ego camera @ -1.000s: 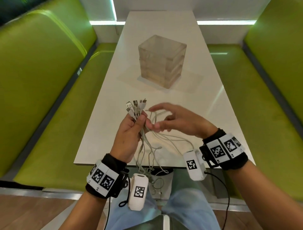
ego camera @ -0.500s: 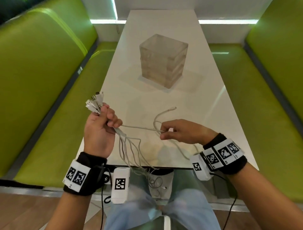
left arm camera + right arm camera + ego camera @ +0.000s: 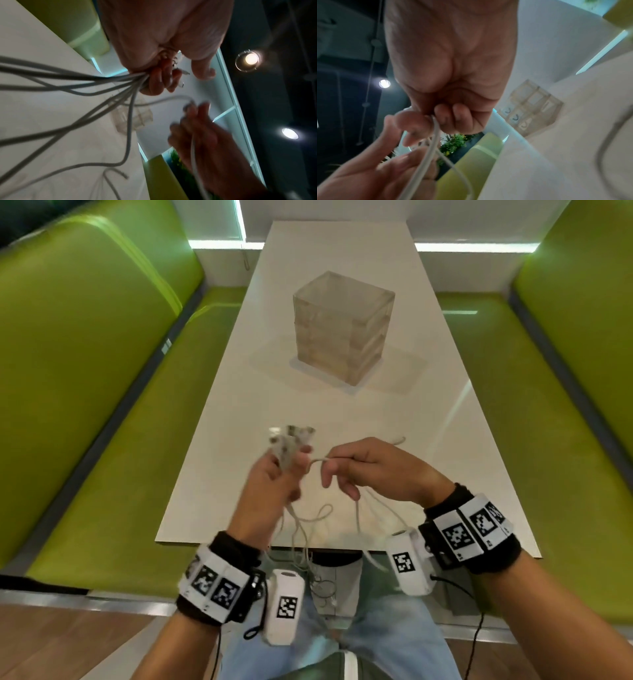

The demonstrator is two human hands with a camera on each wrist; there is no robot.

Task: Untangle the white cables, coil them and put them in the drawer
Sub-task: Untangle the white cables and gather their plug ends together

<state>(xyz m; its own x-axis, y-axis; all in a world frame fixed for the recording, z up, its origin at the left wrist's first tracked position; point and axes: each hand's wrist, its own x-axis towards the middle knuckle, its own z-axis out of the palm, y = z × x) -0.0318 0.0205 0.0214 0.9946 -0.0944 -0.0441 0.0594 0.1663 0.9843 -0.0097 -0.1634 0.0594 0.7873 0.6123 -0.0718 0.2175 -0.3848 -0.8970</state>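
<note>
Over the near table edge: both hands clamped on white cables.
Nearest, loose cable lengths (image 3: 310,546) hang below the white table (image 3: 212,460) edge toward the lap. Left hand (image 3: 270,491), grip closed tight around the bundle of white cables (image 3: 96,79), plug ends (image 3: 289,436) protruding above the fist. Right hand (image 3: 373,470), just beside it, thumb and fingers (image 3: 462,116) pinched on a single cable (image 3: 429,146) that loops across to the left hand, its free end trailing past the knuckles. Farther along the table centre stands a translucent drawer unit (image 3: 342,326), well apart from both hands. Green padded benches (image 3: 102,371) flank both sides; a lit strip runs along the far wall.
</note>
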